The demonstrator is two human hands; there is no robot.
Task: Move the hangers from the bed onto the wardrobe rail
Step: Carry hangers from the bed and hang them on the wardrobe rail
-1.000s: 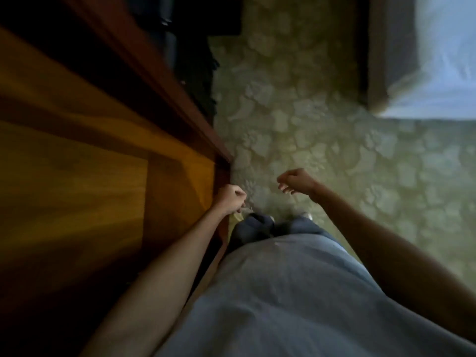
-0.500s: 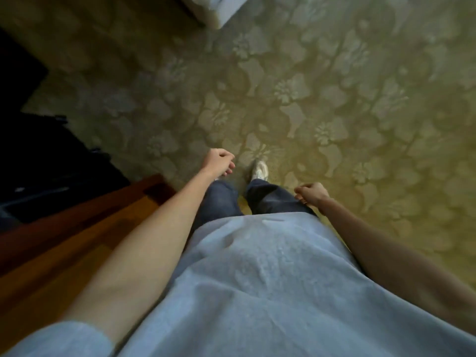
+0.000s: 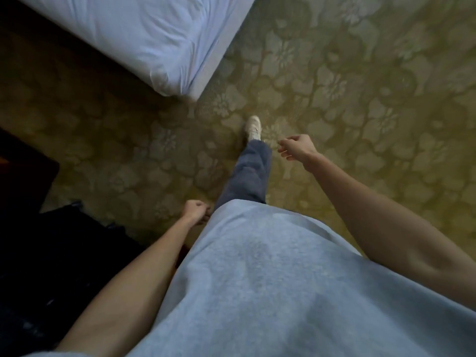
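The patterned olive-green carpet with pale floral shapes (image 3: pixel 360 86) fills most of the view, and the corner of the bed under a pale blue wrinkled sheet (image 3: pixel 144 39) juts in at the upper left. A grey fleece sweatshirt (image 3: pixel 270 279) covers the lower middle, with one leg in dark blue trousers (image 3: pixel 248 173) stepping forward onto a white trainer (image 3: pixel 253 128). A dark, black mass of furniture or luggage (image 3: pixel 51 253) sits at the lower left. The left hand (image 3: pixel 195 212) hangs beside the hip with fingers curled loosely inward, holding nothing; the right hand (image 3: pixel 296 147) swings ahead with fingers loosely bent and slightly apart, also holding nothing.

No hangers show anywhere: the visible patch of sheet is bare, so they are presumably further up the bed, out of view. Judging from this, the person is walking towards the bed to fetch them.

The risks are small. The stepping foot passes near the bed corner, so a clipped toe or shin is possible. The dark bulk to the left lies close to the walking line and could catch a foot on the way back.

The wardrobe and its rail are out of view. Most of the bed is cut off by the top edge, the other leg is hidden beneath the sweatshirt, and the dark shape at the left is too dim to identify
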